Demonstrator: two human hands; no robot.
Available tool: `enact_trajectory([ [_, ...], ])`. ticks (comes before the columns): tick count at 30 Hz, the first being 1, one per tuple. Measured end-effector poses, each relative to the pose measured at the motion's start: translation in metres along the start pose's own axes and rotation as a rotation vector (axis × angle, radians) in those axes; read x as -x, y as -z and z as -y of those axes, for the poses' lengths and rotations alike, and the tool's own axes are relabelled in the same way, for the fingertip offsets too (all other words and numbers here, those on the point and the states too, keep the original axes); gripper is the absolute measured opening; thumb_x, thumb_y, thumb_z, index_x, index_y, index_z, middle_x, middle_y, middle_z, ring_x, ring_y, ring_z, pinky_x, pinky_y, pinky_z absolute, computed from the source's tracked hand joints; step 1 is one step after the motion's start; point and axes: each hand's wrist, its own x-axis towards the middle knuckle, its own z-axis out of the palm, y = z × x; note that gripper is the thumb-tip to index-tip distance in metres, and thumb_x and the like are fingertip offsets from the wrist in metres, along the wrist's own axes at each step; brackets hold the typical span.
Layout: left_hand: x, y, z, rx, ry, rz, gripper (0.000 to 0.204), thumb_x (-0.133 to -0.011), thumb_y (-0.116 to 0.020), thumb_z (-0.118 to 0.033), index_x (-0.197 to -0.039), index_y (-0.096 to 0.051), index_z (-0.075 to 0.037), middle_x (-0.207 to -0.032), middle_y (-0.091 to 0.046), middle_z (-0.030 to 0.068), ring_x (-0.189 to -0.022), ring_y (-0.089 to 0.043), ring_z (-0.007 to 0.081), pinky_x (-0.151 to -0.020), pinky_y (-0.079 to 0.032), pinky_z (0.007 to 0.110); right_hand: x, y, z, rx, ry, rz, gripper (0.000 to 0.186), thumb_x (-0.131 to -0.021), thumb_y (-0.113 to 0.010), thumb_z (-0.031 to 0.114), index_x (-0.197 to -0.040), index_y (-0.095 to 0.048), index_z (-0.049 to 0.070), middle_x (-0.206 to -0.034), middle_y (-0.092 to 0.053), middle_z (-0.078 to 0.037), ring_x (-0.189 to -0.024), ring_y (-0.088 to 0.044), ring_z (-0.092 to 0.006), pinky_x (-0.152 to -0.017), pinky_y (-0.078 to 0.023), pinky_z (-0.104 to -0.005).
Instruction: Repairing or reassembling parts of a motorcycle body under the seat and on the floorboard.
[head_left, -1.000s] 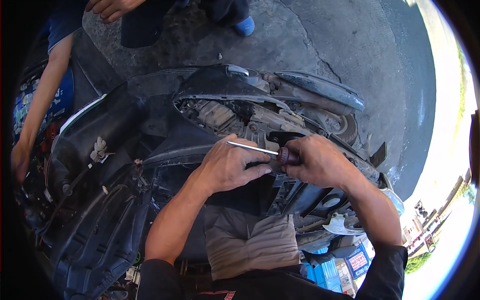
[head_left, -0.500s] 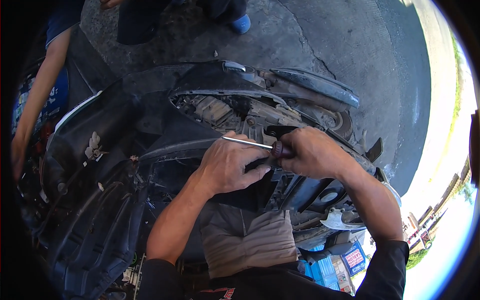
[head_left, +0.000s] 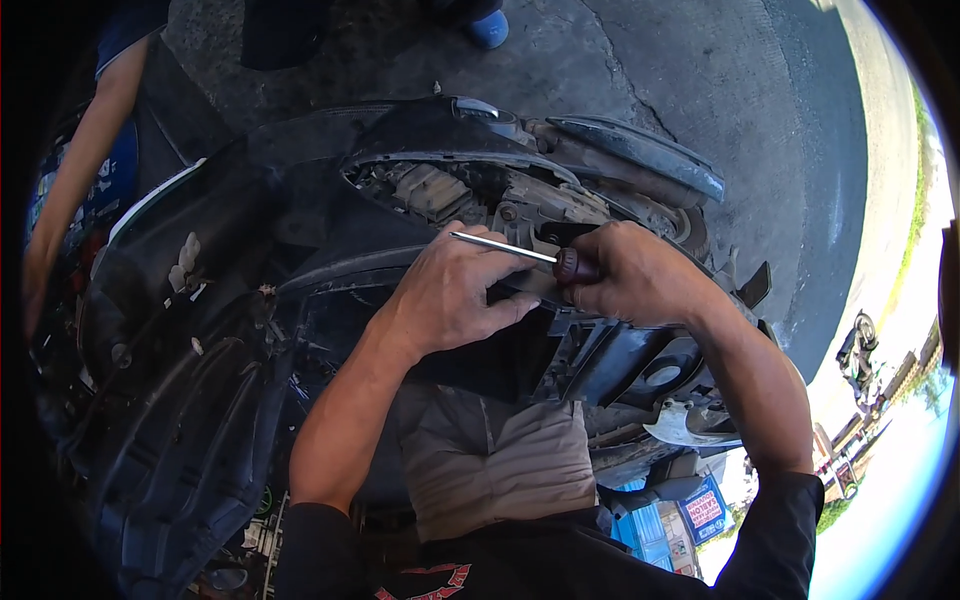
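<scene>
My right hand (head_left: pixel 645 278) is closed around the dark red handle of a screwdriver (head_left: pixel 578 267). The bright shaft points left, its tip lying over the knuckles of my left hand (head_left: pixel 450 292). That hand is curled at the dark edge of a partly stripped motorbike (head_left: pixel 420 195), thumb and forefinger facing each other; what is between the fingertips is hidden. Both hands sit close together over the bike's exposed frame, beside black plastic panels and a dusty bracket (head_left: pixel 510 214).
Large black plastic body panels (head_left: pixel 190 450) fill the left side. At the upper left reaches another person's arm (head_left: pixel 85 165); a blue shoe (head_left: pixel 489 30) stands on the concrete floor (head_left: pixel 690 70). A pale curved part (head_left: pixel 685 425) lies at the lower right, near a blue-and-white sign (head_left: pixel 705 508).
Both hands and the bike appear slightly higher in the picture. The screwdriver remains in my right hand, its handle slightly further right. The other person's hand at the top has left view.
</scene>
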Motion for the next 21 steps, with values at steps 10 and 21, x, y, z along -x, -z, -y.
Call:
enact_trajectory([
  [10, -0.011, 0.010, 0.013, -0.085, 0.026, 0.170, 0.039, -0.081, -0.081, -0.026, -0.108, -0.071, 0.000, -0.106, -0.071, 0.0177, -0.101, -0.066, 0.0372, -0.085, -0.053, 0.043, 0.001, 0.003, 0.001, -0.037, -0.033, -0.020, 0.025, -0.078, -0.071, 0.017, -0.092, -0.070, -0.004, -0.073, -0.067, -0.017, -0.070, -0.066, -0.0279, -0.070, -0.052, -0.0411],
  [21, -0.010, 0.002, 0.027, -0.056, -0.020, 0.250, 0.036, -0.087, -0.077, -0.026, -0.113, -0.071, -0.003, -0.105, -0.070, 0.0154, -0.099, -0.064, 0.0345, -0.087, -0.050, 0.043, 0.002, 0.001, 0.006, 0.011, -0.062, 0.010, 0.031, -0.077, -0.073, 0.018, -0.100, -0.073, -0.004, -0.081, -0.071, -0.016, -0.075, -0.069, -0.0256, -0.077, -0.054, -0.0386],
])
